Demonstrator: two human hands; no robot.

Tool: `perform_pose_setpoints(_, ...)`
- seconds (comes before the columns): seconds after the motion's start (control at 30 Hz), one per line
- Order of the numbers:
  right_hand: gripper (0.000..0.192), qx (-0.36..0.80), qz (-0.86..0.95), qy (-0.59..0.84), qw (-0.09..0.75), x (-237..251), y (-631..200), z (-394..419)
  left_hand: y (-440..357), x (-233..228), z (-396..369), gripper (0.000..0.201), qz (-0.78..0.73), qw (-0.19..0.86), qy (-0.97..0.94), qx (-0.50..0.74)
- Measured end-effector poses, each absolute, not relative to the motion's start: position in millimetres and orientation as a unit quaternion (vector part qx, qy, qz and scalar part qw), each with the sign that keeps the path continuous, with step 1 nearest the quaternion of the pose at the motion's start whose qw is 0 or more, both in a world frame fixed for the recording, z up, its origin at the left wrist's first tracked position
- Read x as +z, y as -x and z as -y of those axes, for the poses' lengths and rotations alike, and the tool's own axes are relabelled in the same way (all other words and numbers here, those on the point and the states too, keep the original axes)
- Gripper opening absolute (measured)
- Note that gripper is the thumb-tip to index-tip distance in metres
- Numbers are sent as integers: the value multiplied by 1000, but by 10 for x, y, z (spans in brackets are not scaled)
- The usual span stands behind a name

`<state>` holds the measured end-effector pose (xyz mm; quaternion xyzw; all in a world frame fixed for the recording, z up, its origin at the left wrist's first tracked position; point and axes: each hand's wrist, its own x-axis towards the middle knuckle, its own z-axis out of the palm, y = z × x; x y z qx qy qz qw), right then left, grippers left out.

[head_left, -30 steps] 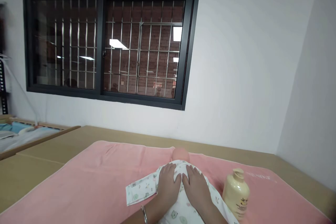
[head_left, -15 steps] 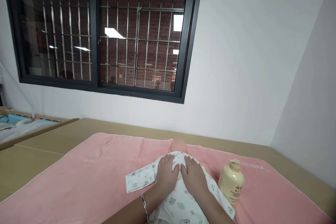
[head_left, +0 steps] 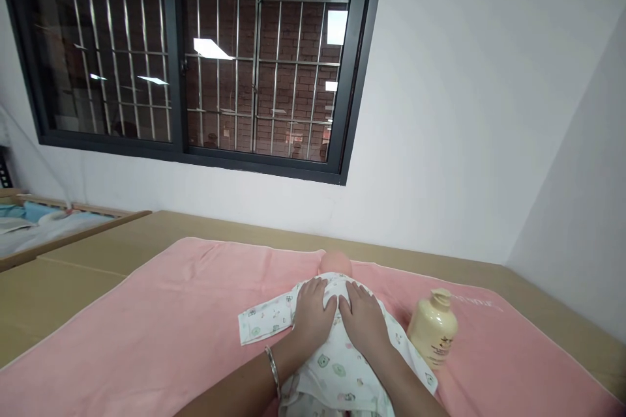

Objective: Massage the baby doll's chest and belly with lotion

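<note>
At the far left a wooden-edged cot (head_left: 59, 225) with pale bedding sits beside the tan counter (head_left: 59, 287), on which a pink towel (head_left: 161, 332) is spread. On the towel lies a baby doll (head_left: 335, 345) in a white printed romper, its long axis running away from the person, its bare head (head_left: 335, 264) pointing toward the wall below the barred window (head_left: 195, 58); one empty sleeve (head_left: 267, 322) sticks out flat to the left. The left hand (head_left: 313, 318), a metal bangle (head_left: 272, 371) on its wrist, reaches in from below with the forearm angled up and right, palm down on the doll's upper body, its grip flat with fingers spread, pinching nothing. The right hand (head_left: 364, 322) lies just beside it, palm down likewise, fingers loosely spread and pointing toward the head. To the right a cream lotion bottle (head_left: 433, 329) stands near the doll on the towel.
</note>
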<state>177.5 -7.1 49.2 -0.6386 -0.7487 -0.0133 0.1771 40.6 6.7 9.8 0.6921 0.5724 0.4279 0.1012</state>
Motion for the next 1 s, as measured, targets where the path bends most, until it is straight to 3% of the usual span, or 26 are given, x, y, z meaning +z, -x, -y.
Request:
perform_pose_setpoints(0.47, 50, -5, 752, 633, 184, 502, -1791, 57, -408, 52, -84, 46, -570, 87, -692, 434)
perform_pose_setpoints(0.67, 53, 48, 782, 584, 213, 556, -1941, -14, -403, 77, -71, 39, -547, 74, -702, 450)
perform_pose_setpoints(1.0, 38, 27, 740, 652, 165, 696, -1768, 181, -403, 131, -6, 22, -564, -14, -706, 428)
